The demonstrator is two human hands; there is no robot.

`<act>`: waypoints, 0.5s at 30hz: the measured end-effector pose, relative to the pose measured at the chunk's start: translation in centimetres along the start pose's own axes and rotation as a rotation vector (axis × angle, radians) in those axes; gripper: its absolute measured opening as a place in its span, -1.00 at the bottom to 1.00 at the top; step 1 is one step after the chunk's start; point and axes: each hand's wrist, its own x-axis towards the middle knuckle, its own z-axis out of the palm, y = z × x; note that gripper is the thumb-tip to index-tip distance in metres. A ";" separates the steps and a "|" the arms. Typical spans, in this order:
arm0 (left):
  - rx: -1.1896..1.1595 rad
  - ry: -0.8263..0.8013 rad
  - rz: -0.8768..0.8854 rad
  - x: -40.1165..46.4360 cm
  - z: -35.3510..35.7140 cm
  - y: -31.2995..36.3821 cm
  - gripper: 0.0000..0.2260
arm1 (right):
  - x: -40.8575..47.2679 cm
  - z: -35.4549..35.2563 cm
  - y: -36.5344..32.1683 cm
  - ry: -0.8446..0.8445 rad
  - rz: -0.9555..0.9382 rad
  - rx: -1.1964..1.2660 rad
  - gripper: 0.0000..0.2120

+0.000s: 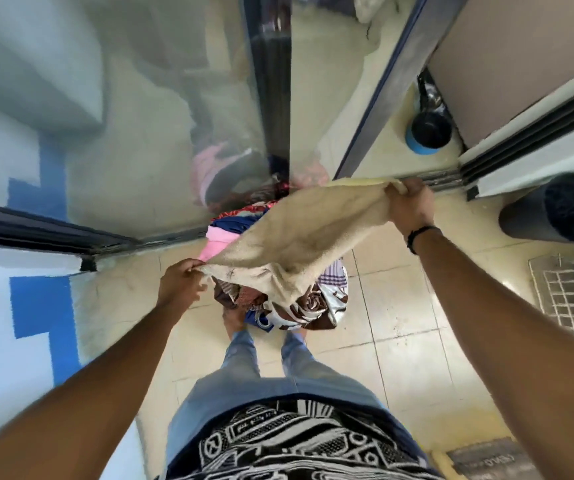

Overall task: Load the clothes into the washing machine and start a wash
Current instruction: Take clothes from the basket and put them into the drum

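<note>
Clothes (278,299) lie in a heap on the tiled floor (399,323) just in front of the person's feet, hard against the foot of a glass door (161,133), and a beige sack (296,237) is stretched in the air above them. The left hand (181,282) is clenched on the sack's lower corner; the right hand (410,206), with a dark band at the wrist, is clenched on the higher corner, so the cloth hangs slanted between them and sags onto the pile. The heap mixes pink, blue, checked and brown-and-white patterned pieces. Further out, a dark bin (562,213) stands to the right and a blue-rimmed dark container (427,133) sits beyond a metal door frame. No washing machine is in view, so loading looks not yet begun. The risk I judge from here: if the sack is shaken or dropped loosely, small pieces may scatter across the floor or slide under the door's edge and be left out of the wash; the sagging fold may also catch a garment and drag it off the pile.
</note>
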 end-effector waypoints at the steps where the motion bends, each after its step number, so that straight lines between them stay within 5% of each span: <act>1: -0.043 0.005 -0.011 -0.7 -0.4 0.0 -0.84 | -0.4 0.0 -0.4 0.015 -0.037 -0.012 -0.88; 8: -0.174 0.098 -0.030 -4.6 -3.6 -0.3 -0.81 | -1.0 0.2 -4.4 0.068 -0.090 0.004 -0.72; 15: -0.335 0.246 -0.040 -9.1 -8.2 -3.1 -0.77 | -3.8 4.2 -11.0 -0.194 -0.128 0.309 -0.84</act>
